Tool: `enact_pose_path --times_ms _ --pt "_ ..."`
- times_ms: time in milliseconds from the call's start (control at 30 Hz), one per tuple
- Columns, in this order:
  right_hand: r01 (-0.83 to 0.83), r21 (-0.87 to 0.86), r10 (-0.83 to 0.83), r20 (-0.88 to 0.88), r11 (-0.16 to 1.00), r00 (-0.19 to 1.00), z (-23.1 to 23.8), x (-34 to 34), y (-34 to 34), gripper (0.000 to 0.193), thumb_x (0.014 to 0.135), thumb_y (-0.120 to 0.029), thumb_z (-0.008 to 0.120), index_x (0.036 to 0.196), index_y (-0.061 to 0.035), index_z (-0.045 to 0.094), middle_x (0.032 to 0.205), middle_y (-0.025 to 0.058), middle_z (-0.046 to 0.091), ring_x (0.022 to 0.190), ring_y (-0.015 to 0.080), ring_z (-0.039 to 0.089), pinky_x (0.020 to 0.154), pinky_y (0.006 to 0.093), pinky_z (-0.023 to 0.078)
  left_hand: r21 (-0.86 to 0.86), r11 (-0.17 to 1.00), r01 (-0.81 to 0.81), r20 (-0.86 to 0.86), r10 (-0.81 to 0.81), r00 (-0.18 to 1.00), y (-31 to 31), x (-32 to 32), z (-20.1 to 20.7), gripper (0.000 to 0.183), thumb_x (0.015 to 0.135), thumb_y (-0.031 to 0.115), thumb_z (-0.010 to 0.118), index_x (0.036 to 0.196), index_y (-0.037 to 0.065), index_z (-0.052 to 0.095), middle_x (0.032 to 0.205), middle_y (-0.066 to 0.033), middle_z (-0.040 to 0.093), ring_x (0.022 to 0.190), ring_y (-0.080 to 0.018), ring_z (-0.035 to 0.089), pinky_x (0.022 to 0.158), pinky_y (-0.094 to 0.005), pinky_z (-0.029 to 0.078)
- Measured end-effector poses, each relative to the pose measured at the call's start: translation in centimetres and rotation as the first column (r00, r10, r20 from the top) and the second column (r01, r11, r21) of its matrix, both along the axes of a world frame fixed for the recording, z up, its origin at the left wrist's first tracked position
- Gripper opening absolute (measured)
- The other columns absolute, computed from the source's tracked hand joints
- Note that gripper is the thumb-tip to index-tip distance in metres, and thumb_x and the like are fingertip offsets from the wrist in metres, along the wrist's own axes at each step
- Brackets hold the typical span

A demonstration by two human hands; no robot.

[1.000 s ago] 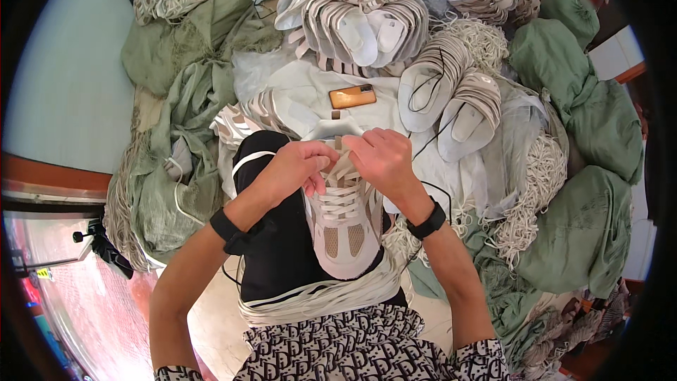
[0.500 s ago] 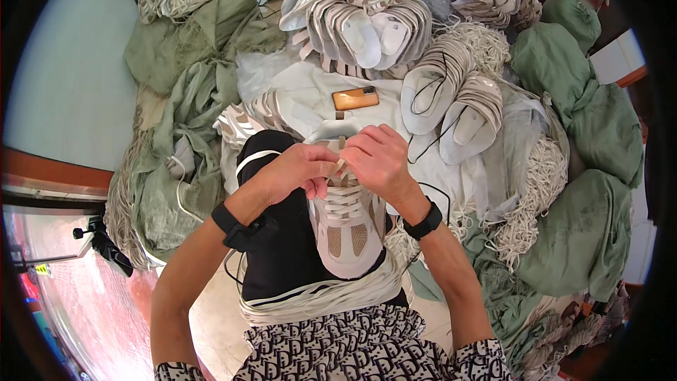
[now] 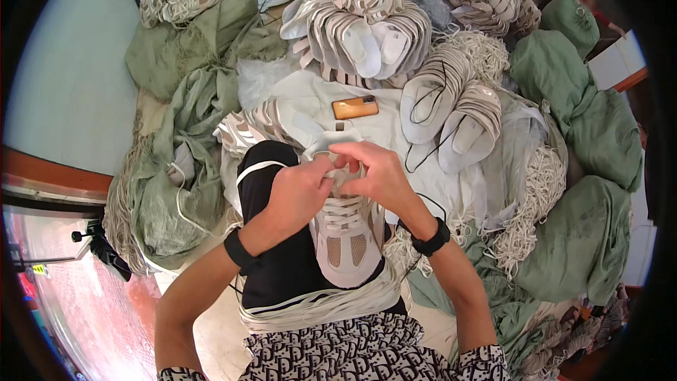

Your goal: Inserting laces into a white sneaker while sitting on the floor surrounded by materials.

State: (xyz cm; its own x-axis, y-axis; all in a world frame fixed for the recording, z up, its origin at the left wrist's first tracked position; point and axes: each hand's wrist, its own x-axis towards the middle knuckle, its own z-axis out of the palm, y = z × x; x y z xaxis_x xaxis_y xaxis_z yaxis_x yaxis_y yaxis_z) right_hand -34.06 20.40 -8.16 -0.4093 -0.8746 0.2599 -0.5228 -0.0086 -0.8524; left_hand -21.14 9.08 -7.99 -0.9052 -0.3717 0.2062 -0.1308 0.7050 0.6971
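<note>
A beige sneaker upper (image 3: 347, 250) with brown mesh toe panels rests over my black-clad lap, toe toward me. Pale shoelaces (image 3: 343, 213) cross its front in rows. Both hands meet over the top of the lacing, near the collar (image 3: 337, 142). My left hand (image 3: 302, 189) is closed in a pinch on the shoelace at the upper eyelets. My right hand (image 3: 381, 175) comes in from the other side, fingers curled around the same lace, its index finger reaching across toward the left fingers. The lace between the fingertips is mostly hidden.
Stacked shoe uppers (image 3: 363, 46) stand ahead, with more fanned uppers (image 3: 471, 130) at right. An orange phone (image 3: 355, 107) lies on white cloth. A bundle of laces (image 3: 317, 309) crosses my lap. Tangled laces (image 3: 534, 201) and green sacks (image 3: 578, 240) sit right, another sack (image 3: 187, 49) left.
My left hand has turned over and moved up to the top of the lacing. My right hand has changed from a tight pinch to a looser curl. The upper has shifted slightly toward me.
</note>
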Motion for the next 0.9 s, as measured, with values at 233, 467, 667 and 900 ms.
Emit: enact_pose_path --times_ms 233,467,667,900 --pt "-0.061 0.197 0.021 0.203 0.978 0.979 1.4 -0.3 -0.5 0.045 0.059 -0.001 0.072 0.102 -0.0022 0.061 0.077 0.0027 0.063 0.063 0.0074 0.050 0.059 0.0221 0.043 -0.518 0.855 0.024 -0.038 -0.051 0.998 0.3 -0.1 -0.3 0.015 0.069 0.004 0.056 0.083 0.004 0.051 0.057 -0.0065 0.054 0.047 -0.0190 0.057 0.041 -0.0299 0.043" --pt "-0.127 0.281 0.007 0.390 0.951 0.921 1.0 -0.1 -1.3 0.029 0.062 0.000 0.064 0.091 0.0010 0.063 0.073 0.0035 0.062 0.066 0.0078 0.053 0.063 0.0229 0.044 -0.762 0.647 -0.039 -0.075 -0.029 0.997 -0.2 0.2 -0.1 0.023 0.065 0.011 0.058 0.086 0.004 0.052 0.052 0.0004 0.047 0.045 -0.0119 0.050 0.043 -0.0246 0.037" --pt "-0.169 0.286 0.017 0.465 0.943 0.885 0.1 -0.2 -1.6 0.021 0.064 -0.001 0.063 0.085 0.0026 0.063 0.071 0.0017 0.061 0.066 0.0076 0.053 0.063 0.0233 0.044 -0.808 0.589 0.007 -0.032 -0.056 0.998 -0.2 0.6 0.1 0.035 0.065 0.013 0.058 0.097 0.001 0.053 0.053 0.0001 0.048 0.046 -0.0136 0.051 0.045 -0.0261 0.038" --pt "-0.371 0.229 0.119 0.689 0.900 0.715 -0.1 0.1 -2.1 0.025 0.063 -0.004 0.067 0.087 0.0005 0.061 0.066 0.0035 0.059 0.049 0.0074 0.045 0.044 0.0219 0.035 -0.770 0.638 -0.025 -0.082 -0.059 0.995 -0.7 0.7 0.6 0.042 0.065 0.013 0.060 0.105 0.003 0.051 0.062 -0.0022 0.049 0.056 -0.0154 0.051 0.050 -0.0274 0.039"
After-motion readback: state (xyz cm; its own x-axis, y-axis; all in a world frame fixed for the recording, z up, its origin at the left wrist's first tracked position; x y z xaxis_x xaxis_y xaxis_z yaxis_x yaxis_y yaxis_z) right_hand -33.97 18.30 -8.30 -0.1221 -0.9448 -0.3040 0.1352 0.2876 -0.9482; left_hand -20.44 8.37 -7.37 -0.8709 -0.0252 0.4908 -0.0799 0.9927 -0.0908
